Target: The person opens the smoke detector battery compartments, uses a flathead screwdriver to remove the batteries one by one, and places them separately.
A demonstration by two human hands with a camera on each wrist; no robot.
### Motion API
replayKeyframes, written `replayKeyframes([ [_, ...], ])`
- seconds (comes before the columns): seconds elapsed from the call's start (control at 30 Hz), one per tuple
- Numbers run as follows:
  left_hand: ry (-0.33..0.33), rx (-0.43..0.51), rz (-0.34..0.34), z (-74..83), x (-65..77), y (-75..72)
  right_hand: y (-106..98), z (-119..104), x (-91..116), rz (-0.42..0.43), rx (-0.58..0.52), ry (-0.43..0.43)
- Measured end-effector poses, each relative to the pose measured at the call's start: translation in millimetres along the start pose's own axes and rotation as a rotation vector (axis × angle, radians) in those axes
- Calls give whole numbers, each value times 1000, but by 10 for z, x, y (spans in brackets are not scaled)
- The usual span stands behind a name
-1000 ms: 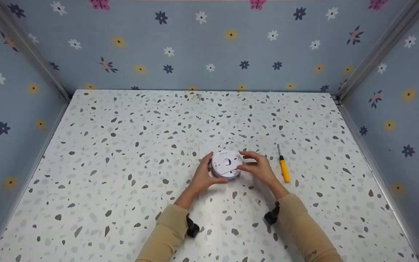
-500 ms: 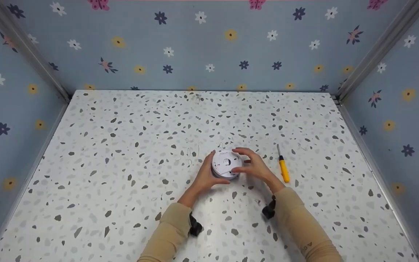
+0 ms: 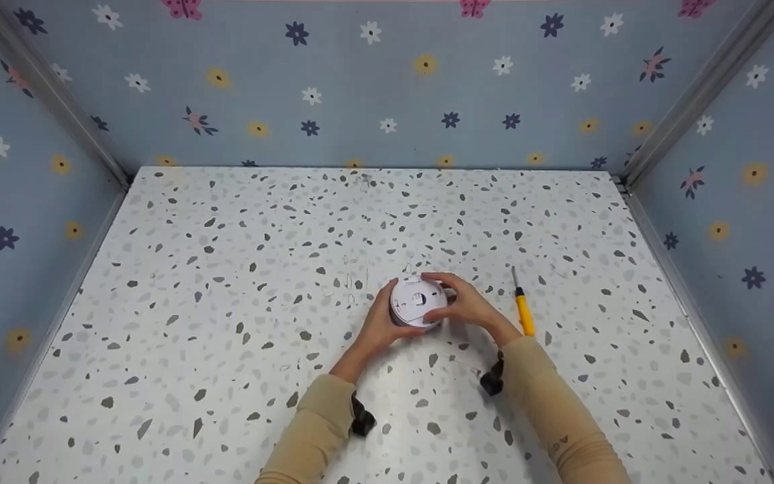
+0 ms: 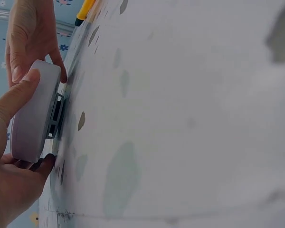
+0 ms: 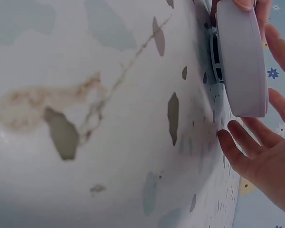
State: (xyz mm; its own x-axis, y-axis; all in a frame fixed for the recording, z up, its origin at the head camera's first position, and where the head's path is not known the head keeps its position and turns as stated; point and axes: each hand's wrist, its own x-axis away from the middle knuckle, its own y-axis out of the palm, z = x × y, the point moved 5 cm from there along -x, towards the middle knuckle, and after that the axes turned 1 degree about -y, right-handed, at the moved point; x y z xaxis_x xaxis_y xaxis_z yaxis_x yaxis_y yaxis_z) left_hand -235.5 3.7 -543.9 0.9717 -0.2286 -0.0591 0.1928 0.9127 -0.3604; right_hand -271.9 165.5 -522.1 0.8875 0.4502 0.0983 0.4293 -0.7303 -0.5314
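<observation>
A round white smoke detector point(image 3: 406, 300) lies with its flat, slotted mounting plate facing up. Its vented underside shows against the speckled table in the left wrist view; whether it touches the tabletop I cannot tell. My left hand point(image 3: 377, 324) grips the detector's side wall point(image 4: 31, 118), thumb on the near side and fingers round the far side. From the right, my right hand point(image 3: 466, 304) reaches over the plate, its thumb and forefinger spanning it with their tips at its top. In the right wrist view its other fingers sit spread beside the casing point(image 5: 242, 61).
A screwdriver point(image 3: 523, 310) with a yellow handle lies on the table just right of my right hand. The white speckled tabletop point(image 3: 226, 349) is bounded by flower-patterned panels point(image 3: 387, 81) at the back and both sides.
My right hand has moved left over the plate, its fingertips now further across the top. The left hand has shifted only slightly while holding the smoke detector. The screwdriver has stayed put.
</observation>
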Motion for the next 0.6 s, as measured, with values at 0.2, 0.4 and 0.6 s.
replayKeyframes([
  [0.2,-21,1,6,-11,6,-5,21,-2,-34,-35,-3,-22],
  [0.4,-13,12,8,-14,5,-1,19,-107,-16,-54,4,-2],
  [0.6,30,43,22,-21,13,-12,35,12,-64,-46,23,46],
])
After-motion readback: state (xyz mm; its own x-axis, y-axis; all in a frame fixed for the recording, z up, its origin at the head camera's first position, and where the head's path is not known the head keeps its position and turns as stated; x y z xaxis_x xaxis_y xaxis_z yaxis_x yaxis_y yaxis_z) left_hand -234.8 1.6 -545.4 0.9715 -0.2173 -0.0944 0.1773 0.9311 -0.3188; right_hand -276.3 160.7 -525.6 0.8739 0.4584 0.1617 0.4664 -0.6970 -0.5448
